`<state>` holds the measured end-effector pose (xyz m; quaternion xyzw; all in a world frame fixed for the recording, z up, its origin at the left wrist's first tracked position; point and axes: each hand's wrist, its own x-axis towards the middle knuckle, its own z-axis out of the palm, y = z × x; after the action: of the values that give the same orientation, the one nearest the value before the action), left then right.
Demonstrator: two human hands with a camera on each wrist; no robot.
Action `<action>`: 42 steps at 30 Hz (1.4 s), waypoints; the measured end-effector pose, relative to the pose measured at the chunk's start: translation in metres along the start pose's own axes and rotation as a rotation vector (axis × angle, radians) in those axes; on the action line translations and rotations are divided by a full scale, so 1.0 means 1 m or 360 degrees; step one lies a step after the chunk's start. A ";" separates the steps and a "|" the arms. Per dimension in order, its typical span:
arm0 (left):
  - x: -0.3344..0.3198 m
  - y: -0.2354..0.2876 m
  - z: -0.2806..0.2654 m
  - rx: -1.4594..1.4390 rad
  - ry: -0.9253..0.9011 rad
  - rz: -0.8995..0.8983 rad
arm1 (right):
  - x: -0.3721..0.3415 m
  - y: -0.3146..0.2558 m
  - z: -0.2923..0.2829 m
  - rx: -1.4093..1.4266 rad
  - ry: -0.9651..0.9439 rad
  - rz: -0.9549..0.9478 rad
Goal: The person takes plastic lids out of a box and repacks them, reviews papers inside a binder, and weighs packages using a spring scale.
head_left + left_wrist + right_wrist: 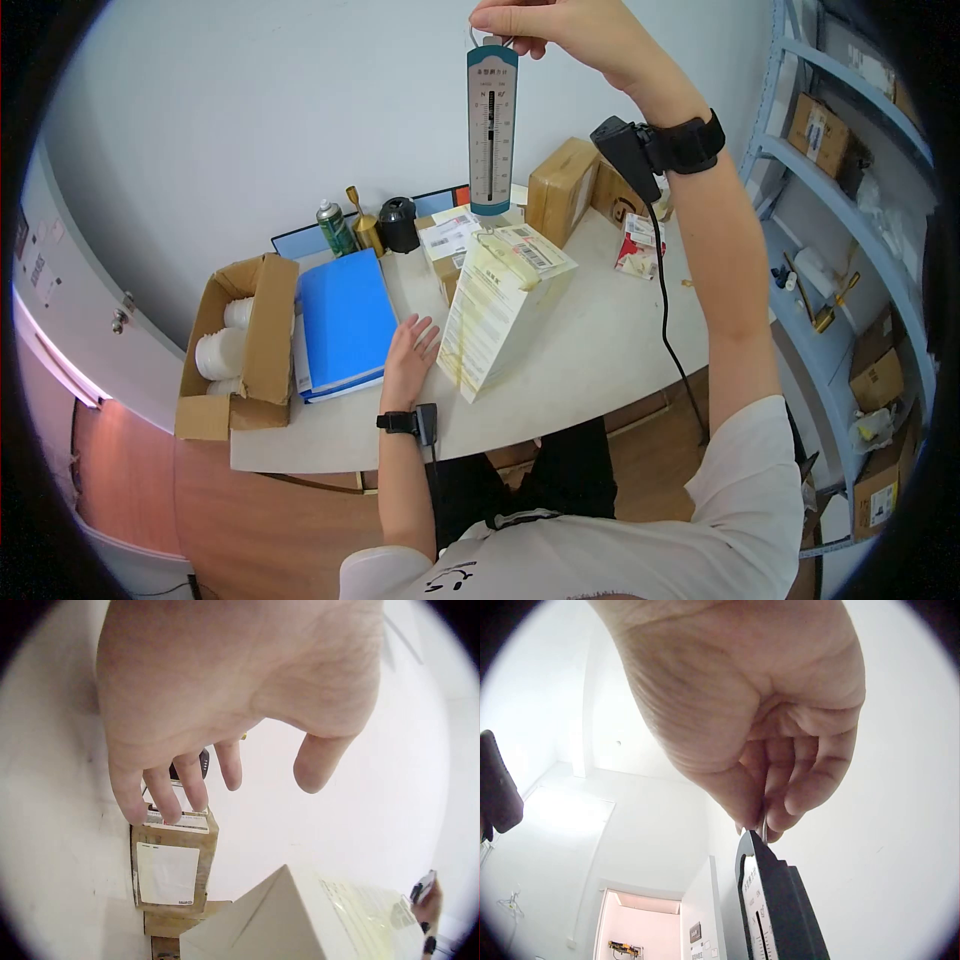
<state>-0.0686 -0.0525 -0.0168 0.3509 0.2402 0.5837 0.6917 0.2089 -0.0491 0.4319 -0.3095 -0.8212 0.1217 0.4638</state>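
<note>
High up in the head view, my right hand point(575, 35) pinches the top wire loop of a spring scale point(492, 130), which hangs upright. Its lower end is over a white box point(505, 300) with yellowish tape that stands tilted on the table. The right wrist view shows thumb and fingers of the hand point(757, 697) closed on the loop above the scale point(769, 907). My left hand point(408, 360) is beside the box's left side, fingers spread, holding nothing. In the left wrist view the hand point(232, 690) is apart from the white box's corner point(292, 922).
On the white table point(560, 370) are a blue folder point(347, 320), an open carton point(268, 340) with white rolls, a spray can point(335, 228), a black object point(400, 225), brown boxes point(562, 190) and a red-white packet point(640, 247). Shelves point(860, 210) stand at the right.
</note>
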 end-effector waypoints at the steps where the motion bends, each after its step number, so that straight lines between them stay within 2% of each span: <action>1: 0.000 0.000 0.000 0.0002 0.0001 -0.0002 | 0.000 0.000 0.000 0.0002 0.0001 0.0002; 28: 0.001 -0.001 0.000 0.0057 -0.0055 -0.0125 | -0.009 -0.009 -0.012 -0.0022 0.0009 -0.0014; 33: 0.000 -0.005 0.000 0.0185 -0.0241 -0.0132 | -0.007 -0.001 -0.011 0.0053 0.0013 -0.0032; 40: -0.013 0.011 0.044 0.0380 -0.0380 -0.0112 | -0.003 0.020 -0.001 0.0245 -0.0028 0.0019; 42: -0.008 0.007 0.037 0.0747 -0.0605 0.0144 | -0.004 0.025 0.003 0.0306 -0.0018 0.0075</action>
<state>-0.0468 -0.0671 0.0116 0.6144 0.2188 0.4663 0.5976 0.2181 -0.0313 0.4157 -0.2822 -0.8007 0.2126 0.4838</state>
